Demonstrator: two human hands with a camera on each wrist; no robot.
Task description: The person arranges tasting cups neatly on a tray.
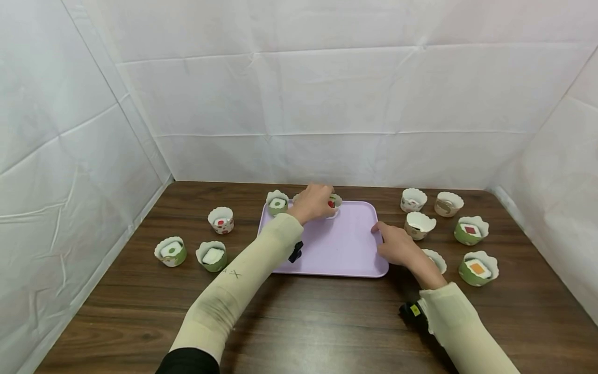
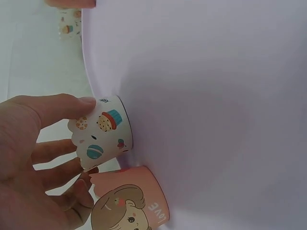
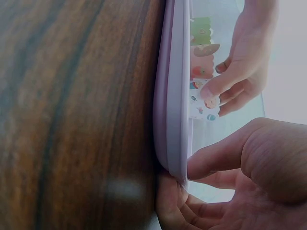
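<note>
A white paper baking cup (image 2: 108,132) printed with cupcakes stands at the far edge of the lilac tray (image 1: 334,249). My left hand (image 1: 314,201) grips it, thumb on one side and fingers on the other. Something red shows inside that cup in the head view. Right beside it is a pink cup (image 2: 132,201) with a cartoon girl, mostly hidden by my left hand in the head view. A green cup (image 1: 277,202) with a white, green-centred piece stands in the tray's far left corner. At the tray's right edge, my right hand (image 1: 399,246) pinches the rim between thumb and fingers.
On the wooden table (image 1: 299,322), left of the tray, stand a red-dotted cup (image 1: 221,220) and two green cups (image 1: 171,252). To the right are several white cups (image 1: 413,200) and two filled green cups (image 1: 478,268). White cloth walls (image 1: 299,104) border the table.
</note>
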